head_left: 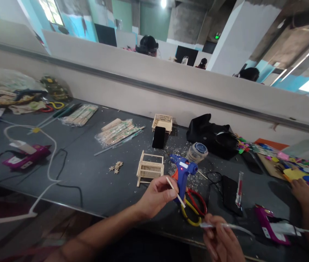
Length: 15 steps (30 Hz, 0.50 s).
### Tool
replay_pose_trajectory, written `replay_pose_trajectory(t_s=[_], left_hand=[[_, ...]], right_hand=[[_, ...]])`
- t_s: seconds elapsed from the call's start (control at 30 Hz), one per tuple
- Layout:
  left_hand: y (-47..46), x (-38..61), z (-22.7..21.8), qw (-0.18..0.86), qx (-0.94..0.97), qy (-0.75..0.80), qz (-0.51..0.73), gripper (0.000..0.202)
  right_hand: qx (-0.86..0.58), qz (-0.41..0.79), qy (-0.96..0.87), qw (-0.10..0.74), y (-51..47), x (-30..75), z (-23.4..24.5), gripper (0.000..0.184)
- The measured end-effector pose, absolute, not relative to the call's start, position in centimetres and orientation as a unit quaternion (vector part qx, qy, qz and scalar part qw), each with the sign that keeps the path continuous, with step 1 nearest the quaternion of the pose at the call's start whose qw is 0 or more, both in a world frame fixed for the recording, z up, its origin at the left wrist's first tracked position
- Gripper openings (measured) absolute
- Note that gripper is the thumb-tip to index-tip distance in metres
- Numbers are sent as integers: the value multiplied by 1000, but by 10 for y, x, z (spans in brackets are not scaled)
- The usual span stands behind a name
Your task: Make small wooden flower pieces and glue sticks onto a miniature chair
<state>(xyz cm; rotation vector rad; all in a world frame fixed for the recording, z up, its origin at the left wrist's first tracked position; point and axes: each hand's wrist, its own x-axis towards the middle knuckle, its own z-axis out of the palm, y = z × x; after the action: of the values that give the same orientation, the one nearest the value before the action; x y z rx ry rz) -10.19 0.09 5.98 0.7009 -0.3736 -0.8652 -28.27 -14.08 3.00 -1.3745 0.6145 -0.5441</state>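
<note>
Between thumb and fingers of my left hand [158, 198] is a thin wooden stick [174, 190], slanting down to the right. Right behind these fingers is a blue glue gun [183, 174], nozzle to the left; whether the hand also grips its handle I cannot tell. My right hand [222, 236] is low at the front edge, fingers curled around a thin pale piece [206, 225] that lines up with a white cable. Scissors [194, 211] with red and yellow handles lie between my hands. A small wooden stick frame [151, 169] stands beyond my left hand.
Behind are a miniature wooden bench [162, 122], a phone [159, 137], bagged sticks [120, 133], a lidded tub [197, 152] and a black bag [211, 134]. Small wooden flowers [116, 167] lie left. Purple power strips [272, 225] trail cables. Another person's hand [306, 191] is at right.
</note>
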Motion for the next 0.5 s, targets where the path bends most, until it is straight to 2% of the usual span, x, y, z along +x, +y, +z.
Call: replay_pose_trajectory(t_s=[0.1,0.37,0.5], left_hand=[[4,-101,58,822,351,-204,-399,34],[12,-98,55,780,402,-313,-363,34],[12,-97,55,771,410,-338,-350,35]], right_hand=[[-586,-272,279,710,-131,-256,50,28],[-628,-492,146,585,-133,-222,86,11],[-625,-554,106,540,-130,-214,92,4]])
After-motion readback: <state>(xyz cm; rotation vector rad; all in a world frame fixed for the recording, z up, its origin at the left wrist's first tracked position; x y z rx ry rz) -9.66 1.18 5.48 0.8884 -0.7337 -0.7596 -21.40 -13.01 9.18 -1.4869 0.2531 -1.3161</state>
